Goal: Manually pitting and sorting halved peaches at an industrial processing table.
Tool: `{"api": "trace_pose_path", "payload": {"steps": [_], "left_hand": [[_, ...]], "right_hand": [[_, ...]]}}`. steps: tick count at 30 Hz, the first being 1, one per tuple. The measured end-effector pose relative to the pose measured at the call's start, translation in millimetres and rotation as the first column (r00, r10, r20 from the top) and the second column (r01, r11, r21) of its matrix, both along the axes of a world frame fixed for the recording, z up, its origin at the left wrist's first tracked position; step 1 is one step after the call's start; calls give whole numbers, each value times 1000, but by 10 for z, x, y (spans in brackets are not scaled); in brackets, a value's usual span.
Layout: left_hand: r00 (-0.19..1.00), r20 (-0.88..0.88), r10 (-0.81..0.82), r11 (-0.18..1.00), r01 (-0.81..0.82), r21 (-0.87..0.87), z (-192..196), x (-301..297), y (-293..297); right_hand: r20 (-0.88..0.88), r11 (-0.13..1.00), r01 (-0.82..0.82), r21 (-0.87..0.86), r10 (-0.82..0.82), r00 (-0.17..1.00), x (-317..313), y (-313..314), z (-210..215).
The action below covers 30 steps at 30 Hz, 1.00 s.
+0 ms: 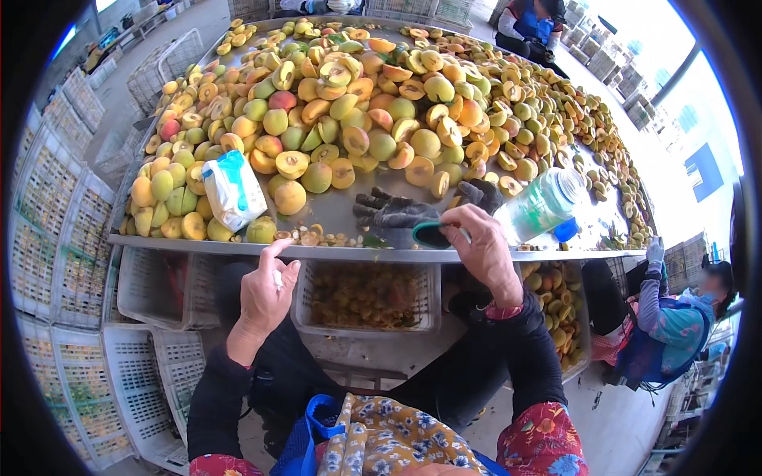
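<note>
My left hand (268,295) is raised just in front of the table edge, index finger stretched out and the other fingers curled. A small white thing (277,278) shows by its thumb; what it is I cannot make out. Over the edge, my right hand (482,247) grips a round, dark thing with a green rim (427,233). Behind it on the metal table (333,208) lie a dark grey work glove (397,213) and a second glove (481,194). A clear jar with green print (541,205) leans right of my hand, beside a blue cap (566,230).
Halved and whole yellow-green fruit (357,119) is heaped over the table. A white-and-blue soft pack (232,190) sits at the near left. Under the edge stands a crate of fruit scraps (365,295). Plastic crates (59,262) are stacked left; a co-worker (667,325) sits right.
</note>
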<state>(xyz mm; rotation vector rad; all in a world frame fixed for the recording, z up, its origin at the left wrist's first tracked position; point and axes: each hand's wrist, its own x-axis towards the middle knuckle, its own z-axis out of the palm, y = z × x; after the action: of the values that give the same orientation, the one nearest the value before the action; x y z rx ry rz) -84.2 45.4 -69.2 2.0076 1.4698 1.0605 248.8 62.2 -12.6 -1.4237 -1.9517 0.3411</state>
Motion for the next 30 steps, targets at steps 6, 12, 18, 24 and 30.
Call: {"api": "trace_pose_path", "payload": {"steps": [6,12,18,24,30], "left_hand": [[999,25,-30,999,30,-16,32,18,19],[999,29,-44,999,45,-24,-1,42,39],[999,21,-38,999,39,-27,25,57,31],[1000,-9,7,1000,-7,-13,-23,-34,-11],[995,-30,-94,993,96,67,-25,203,69]], "right_hand": [[373,922,-385,30,347,861,-87,-478,-93],[269,935,-341,-96,354,896,4,-406,-103],[401,983,92,160,-150,904,470,189,150],[752,919,394,14,-269,602,635,1115,26],[767,889,430,-161,-162,621,1306,1382,-285]]}}
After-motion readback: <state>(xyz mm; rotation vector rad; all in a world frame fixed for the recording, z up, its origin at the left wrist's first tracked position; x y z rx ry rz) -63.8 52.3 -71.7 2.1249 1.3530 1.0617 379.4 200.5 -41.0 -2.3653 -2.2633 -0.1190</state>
